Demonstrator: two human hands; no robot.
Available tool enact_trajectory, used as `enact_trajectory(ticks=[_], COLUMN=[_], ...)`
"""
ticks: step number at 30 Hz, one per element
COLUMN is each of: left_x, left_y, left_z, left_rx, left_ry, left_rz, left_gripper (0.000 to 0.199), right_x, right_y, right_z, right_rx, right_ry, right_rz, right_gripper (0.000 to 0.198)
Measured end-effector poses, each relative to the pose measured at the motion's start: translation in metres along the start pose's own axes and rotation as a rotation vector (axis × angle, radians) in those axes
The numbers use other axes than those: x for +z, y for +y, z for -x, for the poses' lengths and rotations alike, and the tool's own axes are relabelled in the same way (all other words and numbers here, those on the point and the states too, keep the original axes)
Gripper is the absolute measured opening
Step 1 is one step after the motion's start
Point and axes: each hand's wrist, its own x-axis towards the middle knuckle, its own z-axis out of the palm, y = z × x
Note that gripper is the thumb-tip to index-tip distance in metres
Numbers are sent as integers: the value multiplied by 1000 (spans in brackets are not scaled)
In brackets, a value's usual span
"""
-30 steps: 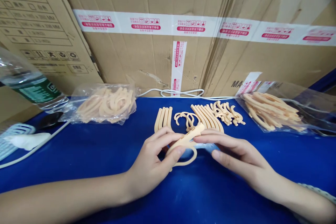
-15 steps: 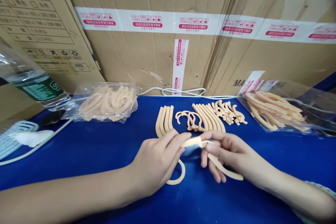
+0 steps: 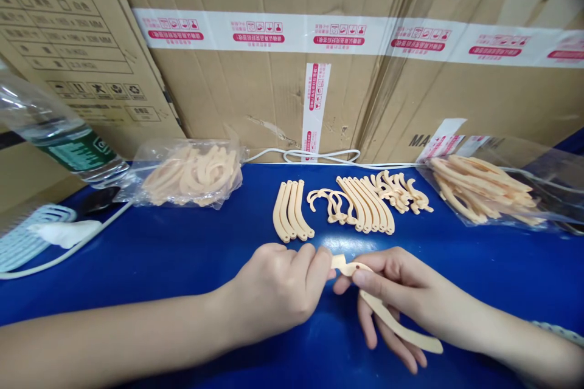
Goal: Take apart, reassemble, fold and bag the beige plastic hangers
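My left hand [image 3: 283, 285] is closed around a pale cream connecting piece [image 3: 338, 262], most of which its fingers hide. That piece meets a short curved end with a small dark hole [image 3: 351, 268], pinched between thumb and forefinger of my right hand [image 3: 401, 285]. A long curved cream strip [image 3: 406, 329] slants down to the right across the lower fingers of my right hand. Beyond my hands lie a row of similar curved strips [image 3: 292, 211], a thicker row of strips [image 3: 365, 205], thin curved hooks [image 3: 333, 202] and small S-shaped pieces [image 3: 399, 190].
A clear bag of curved pieces [image 3: 194, 176] lies at the left back, and another bag of strips [image 3: 483, 188] at the right. A water bottle [image 3: 75, 143] leans at far left. Cardboard boxes [image 3: 237, 97] wall the back of the blue table [image 3: 191, 249]; a white cable [image 3: 319, 157] runs along them.
Both hands have come lower and nearer, uncovering the lower ends of the strip row. My left fingers have curled tighter; the ring-shaped curve below that hand is now out of sight.
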Motion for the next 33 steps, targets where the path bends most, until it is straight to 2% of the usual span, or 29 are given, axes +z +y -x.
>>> enact_trajectory(ticks=[3, 8, 10, 14, 17, 20, 23, 26, 28, 33], left_x=[-1, -2, -2, -4, -3, 2, 7, 9, 7, 2], left_y=[2, 1, 0, -4, -8, -12, -15, -17, -18, -19], left_z=[0, -1, -3, -9, -12, -13, -13, -15, -16, -17], left_rx=[7, -130, -210, -465, -700, -926, -1022, -1058, -1075, -1122], left_ry=[10, -94, -133, -167, -188, -246, -289, -284, -260, -170], left_rz=[32, 286, 408, 755, 1071, 1368, 1587, 1687, 1698, 1687], left_gripper=[28, 35, 35, 34, 37, 40, 41, 42, 42, 41], right_x=[7, 17, 17, 9, -8, -35, -65, -93, -110, -148], right_y=[-2, -6, -6, -9, -19, -37, -56, -66, -67, -53], right_z=[4, 14, 16, 11, 8, 14, 27, 38, 41, 35], right_rx=[7, -271, -270, -223, -355, -601, -788, -836, -821, -738], right_ry=[100, 241, 235, 212, 315, 597, 831, 962, 949, 793], right_rz=[162, 661, 607, 223, 168, 300, 536, 908, 1085, 1425], right_gripper=[51, 43, 41, 39, 34, 28, 24, 21, 21, 26])
